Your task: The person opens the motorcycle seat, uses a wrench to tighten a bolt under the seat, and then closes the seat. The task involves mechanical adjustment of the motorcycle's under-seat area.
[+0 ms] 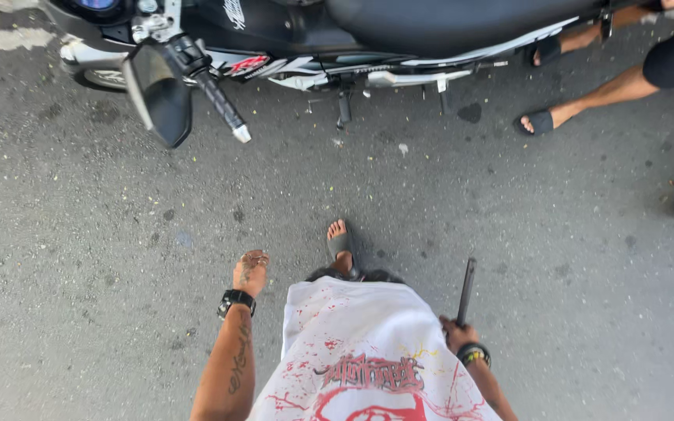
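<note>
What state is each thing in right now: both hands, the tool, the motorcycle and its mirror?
Left hand: empty, loosely closed, hanging free.
Right hand: closed around the dark rod.
Dark rod: held by its lower end, pointing toward the motorcycle.
Motorcycle: parked on the asphalt, nobody seated.
Mirror: attached beside the handlebar grip.

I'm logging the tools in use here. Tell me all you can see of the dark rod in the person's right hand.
The dark rod is slim, straight and black, metal by its look. The right hand grips its lower end; the rest sticks up and forward over the grey pavement, slightly tilted. Its tip looks blunt. Nothing but the hand touches it. What kind of tool it is cannot be told.
</note>
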